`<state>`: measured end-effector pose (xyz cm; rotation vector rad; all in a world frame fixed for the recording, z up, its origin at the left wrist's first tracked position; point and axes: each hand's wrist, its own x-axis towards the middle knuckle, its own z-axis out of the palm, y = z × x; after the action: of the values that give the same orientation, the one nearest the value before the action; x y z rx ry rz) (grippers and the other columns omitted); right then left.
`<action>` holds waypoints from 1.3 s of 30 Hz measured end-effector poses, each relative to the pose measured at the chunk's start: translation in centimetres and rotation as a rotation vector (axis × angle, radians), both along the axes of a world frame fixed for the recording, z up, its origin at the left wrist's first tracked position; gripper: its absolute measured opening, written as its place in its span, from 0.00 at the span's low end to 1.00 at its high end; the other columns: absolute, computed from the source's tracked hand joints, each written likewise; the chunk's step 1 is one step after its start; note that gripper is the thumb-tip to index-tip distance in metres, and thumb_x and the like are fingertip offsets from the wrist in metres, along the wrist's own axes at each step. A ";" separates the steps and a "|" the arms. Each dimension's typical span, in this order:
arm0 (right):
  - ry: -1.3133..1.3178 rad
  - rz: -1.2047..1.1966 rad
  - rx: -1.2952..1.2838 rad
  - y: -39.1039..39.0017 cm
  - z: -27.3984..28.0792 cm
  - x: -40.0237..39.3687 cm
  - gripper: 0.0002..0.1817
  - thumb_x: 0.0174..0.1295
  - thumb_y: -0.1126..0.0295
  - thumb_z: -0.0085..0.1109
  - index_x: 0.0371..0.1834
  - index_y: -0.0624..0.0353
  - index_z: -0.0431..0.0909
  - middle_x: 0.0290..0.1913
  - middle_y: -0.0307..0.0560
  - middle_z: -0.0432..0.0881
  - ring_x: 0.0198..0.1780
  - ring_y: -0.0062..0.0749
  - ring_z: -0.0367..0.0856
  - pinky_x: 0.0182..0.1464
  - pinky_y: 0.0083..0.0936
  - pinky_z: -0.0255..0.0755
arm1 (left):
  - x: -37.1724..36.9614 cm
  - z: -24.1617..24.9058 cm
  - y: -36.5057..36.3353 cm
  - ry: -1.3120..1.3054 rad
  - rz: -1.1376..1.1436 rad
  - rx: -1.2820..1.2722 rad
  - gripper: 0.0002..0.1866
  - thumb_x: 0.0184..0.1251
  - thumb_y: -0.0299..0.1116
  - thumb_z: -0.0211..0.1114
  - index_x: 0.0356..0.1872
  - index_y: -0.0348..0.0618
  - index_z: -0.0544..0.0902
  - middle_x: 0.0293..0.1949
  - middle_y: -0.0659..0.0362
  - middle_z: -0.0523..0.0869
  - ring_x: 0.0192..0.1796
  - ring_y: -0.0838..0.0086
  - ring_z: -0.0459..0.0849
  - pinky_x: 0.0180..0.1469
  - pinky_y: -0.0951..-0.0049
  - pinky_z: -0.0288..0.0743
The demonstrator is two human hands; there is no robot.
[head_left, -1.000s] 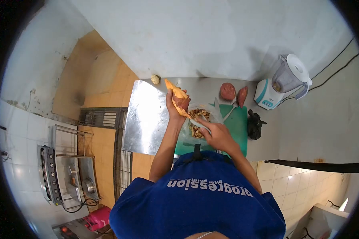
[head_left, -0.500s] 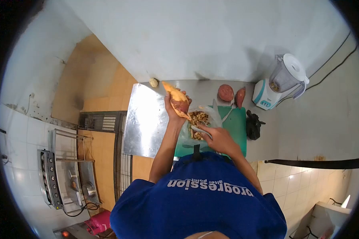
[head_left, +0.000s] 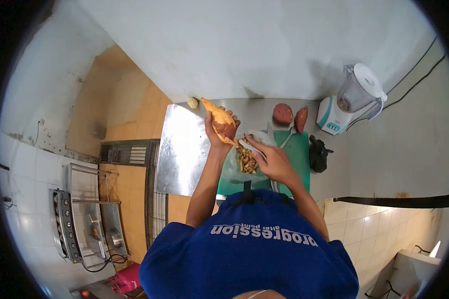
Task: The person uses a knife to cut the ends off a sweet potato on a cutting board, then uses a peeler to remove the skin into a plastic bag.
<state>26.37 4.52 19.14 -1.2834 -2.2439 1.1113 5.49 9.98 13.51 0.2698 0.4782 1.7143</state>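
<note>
My left hand (head_left: 212, 135) is wrapped around a partly peeled sweet potato (head_left: 215, 113), orange where bare, with reddish skin left near its lower end. A pale-handled peeler (head_left: 245, 145) is gripped in my right hand (head_left: 277, 162), its front end close to the sweet potato's lower tip. Whether the blade touches it is hard to see. Beneath both hands, a clear plastic bag (head_left: 233, 174) filled with brown and yellowish peelings (head_left: 246, 162) lies on the green cutting board (head_left: 299, 159).
Two reddish sweet potatoes (head_left: 283, 114) sit behind the board, near a knife (head_left: 270, 129) and a metal utensil (head_left: 286, 140). A black plastic bag (head_left: 318, 154) and a blender (head_left: 359, 94) stand right. A small pale lump (head_left: 192, 102) lies at the back left of the steel table (head_left: 177, 149).
My right hand and the peeler have moved up from over the peelings to the lower end of the sweet potato. The left hand keeps its hold.
</note>
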 end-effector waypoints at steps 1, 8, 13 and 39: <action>0.037 0.025 0.071 0.1 -0.5 -0.2 0.24 0.70 0.63 0.54 0.70 0.44 0.76 0.49 0.64 0.85 0.49 0.60 0.83 0.53 0.45 0.76 | 0.4 -0.1 0.0 -0.026 -0.026 0.021 0.25 0.70 0.61 0.57 0.47 0.49 0.77 0.38 0.56 0.82 0.39 0.62 0.81 0.44 0.60 0.77; 0.051 -0.013 -0.073 -0.3 -1.9 0.9 0.24 0.72 0.63 0.52 0.72 0.44 0.74 0.53 0.62 0.85 0.48 0.61 0.83 0.53 0.46 0.75 | -1.0 0.6 0.1 -0.051 0.111 0.002 0.24 0.70 0.60 0.59 0.47 0.49 0.77 0.41 0.60 0.82 0.38 0.64 0.83 0.43 0.60 0.79; 0.081 -0.040 0.053 0.5 0.9 0.2 0.26 0.71 0.62 0.52 0.74 0.42 0.72 0.51 0.62 0.85 0.48 0.62 0.82 0.53 0.46 0.75 | 0.1 -0.8 -0.3 0.056 0.120 -0.240 0.20 0.73 0.52 0.62 0.50 0.48 0.75 0.44 0.58 0.82 0.44 0.65 0.84 0.44 0.63 0.84; 0.093 0.021 0.256 -0.1 -0.2 -1.6 0.25 0.70 0.65 0.54 0.71 0.46 0.74 0.43 0.64 0.85 0.45 0.63 0.82 0.50 0.49 0.74 | 1.3 -0.7 -0.6 0.107 0.117 -0.271 0.17 0.73 0.49 0.62 0.48 0.48 0.75 0.40 0.58 0.82 0.38 0.68 0.83 0.38 0.63 0.81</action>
<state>24.81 4.42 18.98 -1.0848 -2.2474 0.8389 6.81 9.38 12.79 0.1398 0.8110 1.7306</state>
